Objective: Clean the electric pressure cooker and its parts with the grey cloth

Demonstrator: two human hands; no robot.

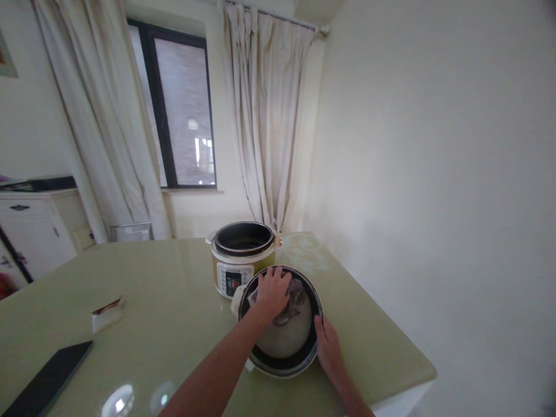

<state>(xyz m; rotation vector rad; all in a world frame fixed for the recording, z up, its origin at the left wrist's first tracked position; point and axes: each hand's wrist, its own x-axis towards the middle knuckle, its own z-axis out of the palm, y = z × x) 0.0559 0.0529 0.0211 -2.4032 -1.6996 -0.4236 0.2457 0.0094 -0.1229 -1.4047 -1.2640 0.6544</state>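
Note:
A round electric pressure cooker lid (282, 341), with a dark rim and a pale inner face, is tilted toward me in front of the cooker. My left hand (273, 292) reaches inside its rim and presses a crumpled grey-brown cloth (296, 294) against the inner face. Part of the cloth is hidden under the fingers. On the right side, my right hand (328, 344) grips the lid's edge, thumb over the rim; its other fingers are mostly hidden behind. Just beyond stands the cooker (221, 263), uncovered, with a dark inner pot (245, 237) and a control panel facing me.
The pale green glossy table (174, 301) has its right edge near my right arm. To the left lie a dark phone or tablet (50, 376) and a small white packet (106, 315). A wall (412, 174) rises on the right; curtains (269, 116) hang behind.

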